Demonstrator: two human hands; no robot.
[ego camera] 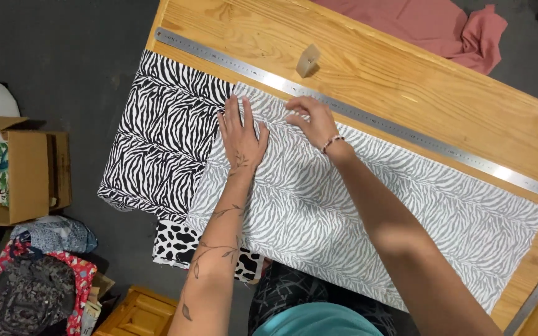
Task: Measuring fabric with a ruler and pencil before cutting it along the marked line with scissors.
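Observation:
A long piece of grey and white zebra-print fabric (368, 211) lies across a wooden table (368, 68), its pale reverse side up. My left hand (241, 134) rests flat on its far left end, fingers spread. Just to the right, my right hand (311, 119) presses the fabric's upper edge with bent fingers, next to a long steel ruler (356, 115). A bolder black and white zebra-print piece (160, 137) sits under the fabric at the left and hangs over the table edge. A cow-print piece (179, 246) shows below it.
A small tan block (308, 60) stands on the table beyond the ruler. Pink cloth (431, 25) lies at the far edge. On the floor at the left are an open cardboard box (17, 171), bundles of patterned fabric (32, 280) and a small wooden box (135, 314).

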